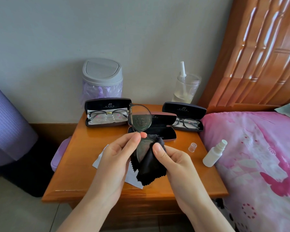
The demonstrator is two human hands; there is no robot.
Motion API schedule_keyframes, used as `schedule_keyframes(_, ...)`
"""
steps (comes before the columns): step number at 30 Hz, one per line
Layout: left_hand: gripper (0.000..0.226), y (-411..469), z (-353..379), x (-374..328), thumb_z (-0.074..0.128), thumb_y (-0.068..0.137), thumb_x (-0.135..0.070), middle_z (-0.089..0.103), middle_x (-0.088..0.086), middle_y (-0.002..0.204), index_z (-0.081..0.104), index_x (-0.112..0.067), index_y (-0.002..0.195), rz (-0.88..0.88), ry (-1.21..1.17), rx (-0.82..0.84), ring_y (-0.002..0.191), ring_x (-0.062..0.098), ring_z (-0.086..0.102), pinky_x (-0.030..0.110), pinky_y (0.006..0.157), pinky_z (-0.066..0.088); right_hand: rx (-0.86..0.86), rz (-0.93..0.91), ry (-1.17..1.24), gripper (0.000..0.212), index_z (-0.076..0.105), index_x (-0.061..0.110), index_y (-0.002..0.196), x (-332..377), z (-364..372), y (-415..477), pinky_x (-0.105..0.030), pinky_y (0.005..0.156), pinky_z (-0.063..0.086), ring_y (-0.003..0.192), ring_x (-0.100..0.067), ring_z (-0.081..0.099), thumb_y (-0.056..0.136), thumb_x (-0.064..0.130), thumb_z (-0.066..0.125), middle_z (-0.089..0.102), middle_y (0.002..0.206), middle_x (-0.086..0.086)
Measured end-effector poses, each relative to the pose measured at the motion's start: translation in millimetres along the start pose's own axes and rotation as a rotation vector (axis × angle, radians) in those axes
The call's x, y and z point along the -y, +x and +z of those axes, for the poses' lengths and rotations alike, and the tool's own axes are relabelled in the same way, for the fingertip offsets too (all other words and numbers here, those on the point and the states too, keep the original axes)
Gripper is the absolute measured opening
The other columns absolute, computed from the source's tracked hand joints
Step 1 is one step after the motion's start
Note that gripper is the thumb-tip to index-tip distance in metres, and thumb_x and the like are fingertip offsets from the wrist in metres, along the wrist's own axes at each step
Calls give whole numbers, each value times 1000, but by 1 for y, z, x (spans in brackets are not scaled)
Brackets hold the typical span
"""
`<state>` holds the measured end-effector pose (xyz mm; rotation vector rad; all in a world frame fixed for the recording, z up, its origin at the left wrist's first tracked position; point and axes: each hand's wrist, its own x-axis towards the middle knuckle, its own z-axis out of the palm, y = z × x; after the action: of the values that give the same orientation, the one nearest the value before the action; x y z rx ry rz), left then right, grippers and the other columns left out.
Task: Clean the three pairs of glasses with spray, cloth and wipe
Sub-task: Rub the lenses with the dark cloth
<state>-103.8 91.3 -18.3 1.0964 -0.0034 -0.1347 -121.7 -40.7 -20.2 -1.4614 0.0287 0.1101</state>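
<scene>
Fingers (159, 150) of right hand (172, 158) press black cloth (151, 168) on glasses (140, 121); left hand (119, 151) pinches bridge.

Soft daylight, glare on the headboard (258, 47), wide-angle bowing at edges.

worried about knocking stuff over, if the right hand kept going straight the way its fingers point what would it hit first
The right hand points up-left into the black cloth and the glasses lens it wraps. Beyond them, probably the left hand, though depth is unclear.
</scene>
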Motion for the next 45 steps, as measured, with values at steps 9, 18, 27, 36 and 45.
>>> schedule_keyframes(9,26,0,1,0,56,73,-32,72,0,76,73,-18,86,0,-59,-42,74,9,69,18,63,55,36,48,5,34,74,7,95,-4,3,-3,-22,71,55,84,-20,72,64,23,76,75,89,-11)
schedule_keyframes(18,23,-4,0,5,59,71,-33,74,1,92,77,-24,82,13,23,-49,90,13,70,20,63,55,-53,52,173,42,74,12,97,1,15,5,-29,82,56,93,-20,70,60,33,76,75,94,-8)
schedule_keyframes(27,24,1,-6,1,57,73,-32,74,2,82,77,-22,79,-12,-24,-91,80,12,71,24,69,53,27,24,-32,22,74,14,89,3,10,-4,-17,65,54,77,-13,73,68,19,76,76,82,-5)
schedule_keyframes(36,24,1,-7,1,56,73,-34,74,0,80,75,-20,80,15,59,-64,79,8,69,14,63,53,22,54,-42,15,76,10,85,5,3,-2,-17,65,53,77,-16,73,71,13,77,76,81,-8)
schedule_keyframes(45,24,2,-7,4,57,76,-30,74,6,92,75,-17,85,0,58,-23,90,15,69,22,71,55,-31,2,83,31,75,9,97,10,11,5,-16,70,54,89,-13,72,74,29,67,76,89,-7)
